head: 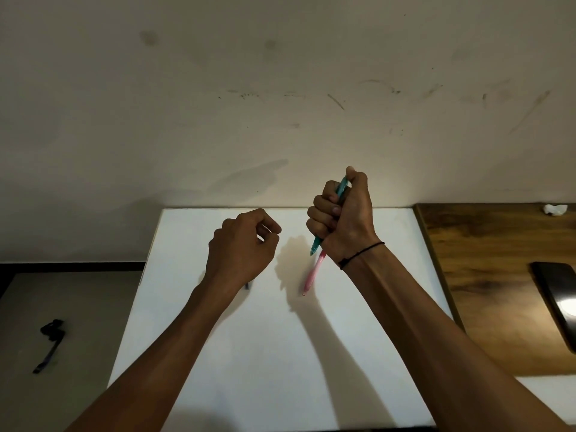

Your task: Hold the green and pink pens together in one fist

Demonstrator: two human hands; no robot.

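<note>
Both forearms are stretched out over the white board (280,353). A teal pen (339,191) is gripped in the right hand (343,216), fist tight, tip down, likely so it cannot slip. A pink pen (313,275) is left flat on the board just below. Nothing is held in the left hand (244,241), though its fingers are curled in.

Teal pen (340,190) upright in fist, pink pen (313,274) perhaps lying flat
</note>
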